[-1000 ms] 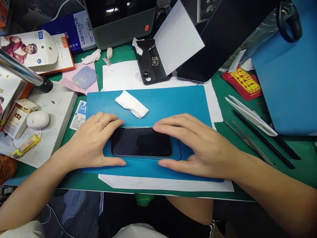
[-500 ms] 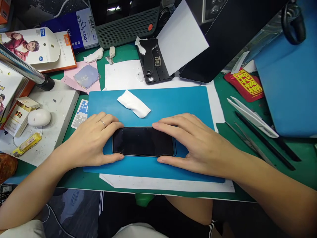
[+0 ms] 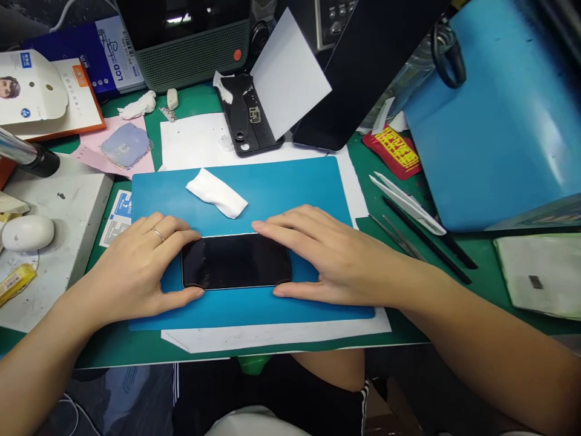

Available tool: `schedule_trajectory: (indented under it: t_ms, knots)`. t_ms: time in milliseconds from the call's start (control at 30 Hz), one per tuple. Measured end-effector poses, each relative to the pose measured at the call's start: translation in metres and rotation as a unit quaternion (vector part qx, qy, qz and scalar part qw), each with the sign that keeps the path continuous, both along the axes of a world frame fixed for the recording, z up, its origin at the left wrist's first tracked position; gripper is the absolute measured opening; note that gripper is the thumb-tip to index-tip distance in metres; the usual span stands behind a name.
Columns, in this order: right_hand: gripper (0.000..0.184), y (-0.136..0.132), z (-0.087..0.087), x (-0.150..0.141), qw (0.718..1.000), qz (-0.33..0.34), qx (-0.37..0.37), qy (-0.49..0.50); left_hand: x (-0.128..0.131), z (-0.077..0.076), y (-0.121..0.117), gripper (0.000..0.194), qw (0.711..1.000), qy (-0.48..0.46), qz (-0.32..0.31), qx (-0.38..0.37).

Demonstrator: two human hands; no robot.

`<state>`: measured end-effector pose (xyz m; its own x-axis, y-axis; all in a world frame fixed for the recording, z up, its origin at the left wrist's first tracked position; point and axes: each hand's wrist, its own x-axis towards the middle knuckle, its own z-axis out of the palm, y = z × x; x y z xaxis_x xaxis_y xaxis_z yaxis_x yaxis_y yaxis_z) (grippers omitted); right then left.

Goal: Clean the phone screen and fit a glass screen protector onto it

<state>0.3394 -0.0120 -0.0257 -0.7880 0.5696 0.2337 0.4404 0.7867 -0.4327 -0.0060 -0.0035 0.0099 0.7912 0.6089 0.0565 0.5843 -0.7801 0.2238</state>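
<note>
A black phone (image 3: pixel 236 261) lies screen-up and flat on a blue work mat (image 3: pixel 290 188). My left hand (image 3: pixel 140 266), with a ring on one finger, clasps the phone's left end between fingers and thumb. My right hand (image 3: pixel 327 257) clasps its right end the same way, fingers along the far edge and thumb at the near edge. A folded white wipe (image 3: pixel 216 192) rests on the mat just beyond the phone.
Behind the mat lie a black phone back frame (image 3: pixel 247 121), white paper sheets and a green speaker-like box (image 3: pixel 193 54). Tweezers and thin tools (image 3: pixel 408 206) lie to the right beside a blue board (image 3: pixel 490 121). A white block with a small oval case (image 3: pixel 27 233) stands at left.
The dark outline that showed around the phone's right end a second ago is gone; the phone now sits squarely between both hands. The view has swung to the right.
</note>
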Motion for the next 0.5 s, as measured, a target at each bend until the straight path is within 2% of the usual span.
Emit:
schedule_trajectory:
  t_ms: [333,500]
  knots:
    - [0.078,0.0032,0.0021,0.0018,1.000,0.010,-0.018,-0.007,-0.0013,-0.0001,0.0021,0.056,1.000,-0.001,-0.002,0.002]
    - [0.077,0.0043,0.0027,0.0038,1.000,0.022,-0.002,-0.014,-0.0017,-0.0005,0.0032,0.056,1.000,-0.006,-0.003,-0.002]
